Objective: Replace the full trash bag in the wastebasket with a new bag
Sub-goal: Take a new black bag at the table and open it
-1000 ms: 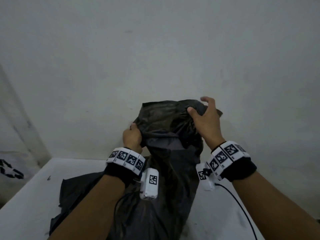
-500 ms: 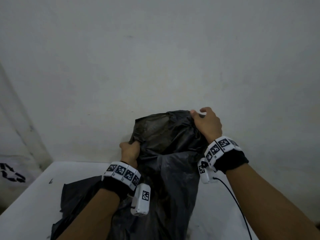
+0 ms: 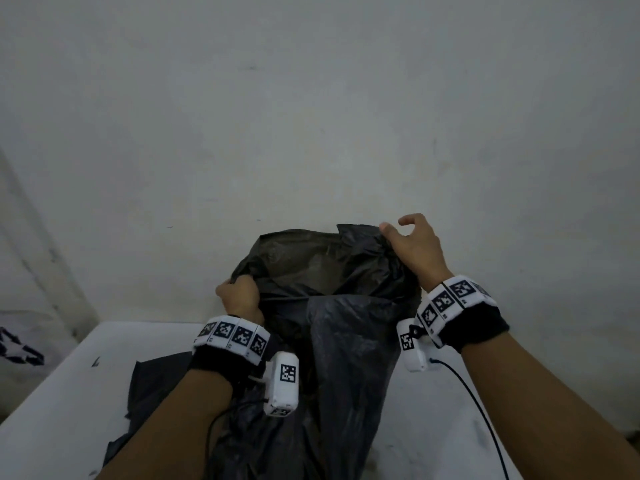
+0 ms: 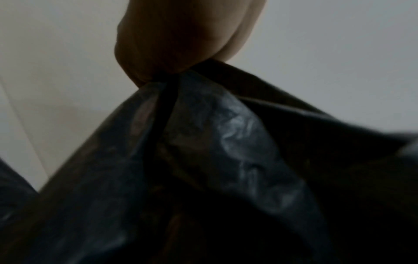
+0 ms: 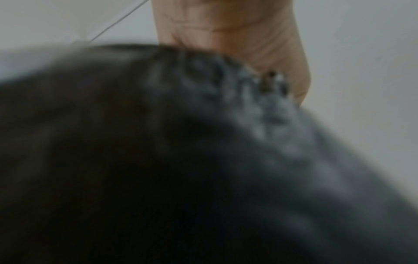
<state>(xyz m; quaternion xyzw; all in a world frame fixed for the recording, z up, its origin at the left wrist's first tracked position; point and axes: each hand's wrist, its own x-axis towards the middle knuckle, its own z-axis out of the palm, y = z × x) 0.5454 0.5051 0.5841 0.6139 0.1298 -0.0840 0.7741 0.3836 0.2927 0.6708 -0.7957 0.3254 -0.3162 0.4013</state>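
A black plastic trash bag (image 3: 332, 358) hangs between my hands above a white surface, its mouth spread wide at the top. My left hand (image 3: 239, 299) grips the left edge of the mouth in a fist; the left wrist view shows the plastic (image 4: 214, 142) bunched under my left hand (image 4: 172, 46). My right hand (image 3: 412, 247) pinches the right edge higher up, thumb on the plastic and index finger lifted. In the right wrist view the bag (image 5: 181, 151) is a dark blur under my right hand (image 5: 248, 44). No wastebasket is in view.
A white surface (image 3: 69, 410) lies below the bag, with more black plastic (image 3: 156, 386) spread flat on it at the left. A plain grey wall (image 3: 311, 116) stands close behind. A white item with black markings (image 3: 20, 348) sits at the far left edge.
Both hands have moved apart while holding the bag, widening its mouth. My left hand has dropped lower and to the left; my right hand has shifted right.
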